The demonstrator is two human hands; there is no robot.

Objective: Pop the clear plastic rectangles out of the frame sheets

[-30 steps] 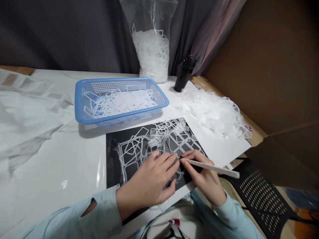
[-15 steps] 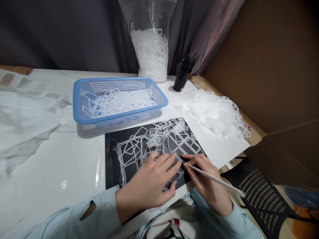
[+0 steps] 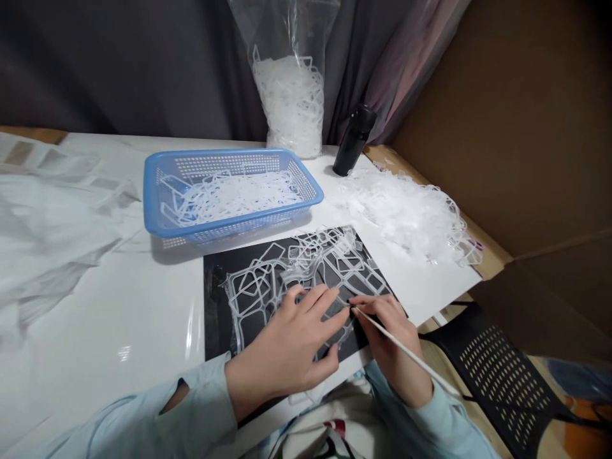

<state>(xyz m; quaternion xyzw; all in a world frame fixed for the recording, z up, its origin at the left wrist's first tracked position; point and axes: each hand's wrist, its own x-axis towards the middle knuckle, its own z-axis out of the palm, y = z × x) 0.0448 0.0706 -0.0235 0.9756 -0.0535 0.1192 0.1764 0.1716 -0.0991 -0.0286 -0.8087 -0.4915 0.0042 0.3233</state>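
we look through one camera worn on the person's head, facing forward and down across the surface point(image 3: 124, 306). the sleeves point(image 3: 138, 414) reach in from the bottom edge, so we sit above and just behind the hands point(image 3: 299, 344), which show large and near, low in our view. beyond them we see the basket point(image 3: 229, 223) farther off, then the curtain point(image 3: 119, 70) at the back; cardboard point(image 3: 502, 127) fills our right side.
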